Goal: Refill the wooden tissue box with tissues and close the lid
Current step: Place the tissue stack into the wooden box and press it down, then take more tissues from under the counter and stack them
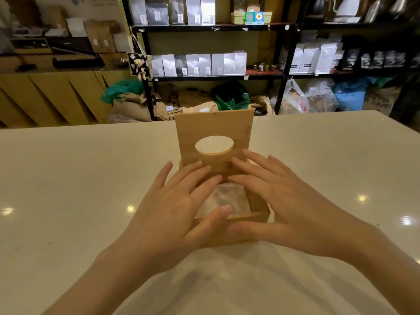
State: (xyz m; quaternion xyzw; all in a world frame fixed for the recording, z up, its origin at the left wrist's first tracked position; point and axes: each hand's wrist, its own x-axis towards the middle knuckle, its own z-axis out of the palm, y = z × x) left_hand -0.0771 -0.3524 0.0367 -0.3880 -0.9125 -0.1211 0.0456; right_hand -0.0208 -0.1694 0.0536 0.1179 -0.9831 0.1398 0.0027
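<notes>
Both hands hover over the wooden tissue box [247, 218] on the white table [68, 178]: left hand [172, 214] and right hand [286, 210], fingers spread flat, gripping nothing. White tissues [227, 198] lie inside. Behind them, the lid [214, 126] stands upright at the far edge.

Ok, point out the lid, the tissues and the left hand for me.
lid [211, 126], head view, bare wood above the oval hole
tissues [227, 196], head view, white top sheet inside the box
left hand [172, 208], head view, back of the hand
</notes>
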